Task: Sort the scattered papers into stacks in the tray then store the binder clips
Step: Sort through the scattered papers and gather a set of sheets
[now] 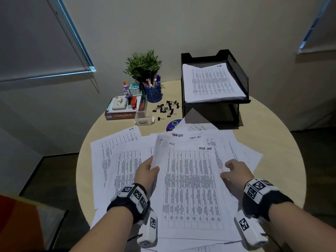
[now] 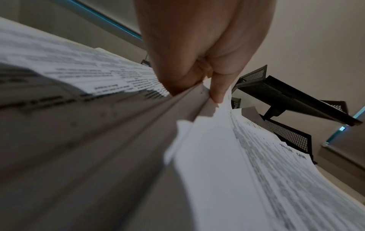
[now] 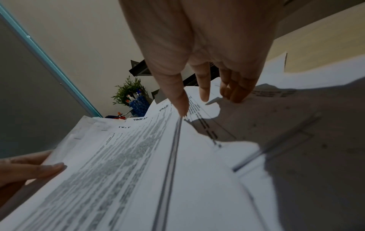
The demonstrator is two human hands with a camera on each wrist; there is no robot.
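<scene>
Printed papers (image 1: 190, 182) lie scattered over the round table (image 1: 272, 135), several headed "Task list". My left hand (image 1: 153, 165) grips the left edge of a bundle of these sheets and lifts it; the left wrist view shows thumb and fingers pinching the bundle (image 2: 209, 92). My right hand (image 1: 227, 170) is at the bundle's right edge, and its nearly straight fingers (image 3: 235, 93) touch the sheets below without gripping. The black mesh two-tier tray (image 1: 238, 73) stands at the back right with a paper stack (image 1: 212, 82) in its top tier. Black binder clips (image 1: 166, 109) lie loose left of the tray.
A small clear container (image 1: 144, 120) labelled "Small" sits near the clips. Behind it are a blue pen cup (image 1: 153, 92), a potted plant (image 1: 143, 66), a glue bottle (image 1: 125, 86) and a book pile with a stapler (image 1: 123, 108). A disc (image 1: 172, 124) peeks out from under the papers.
</scene>
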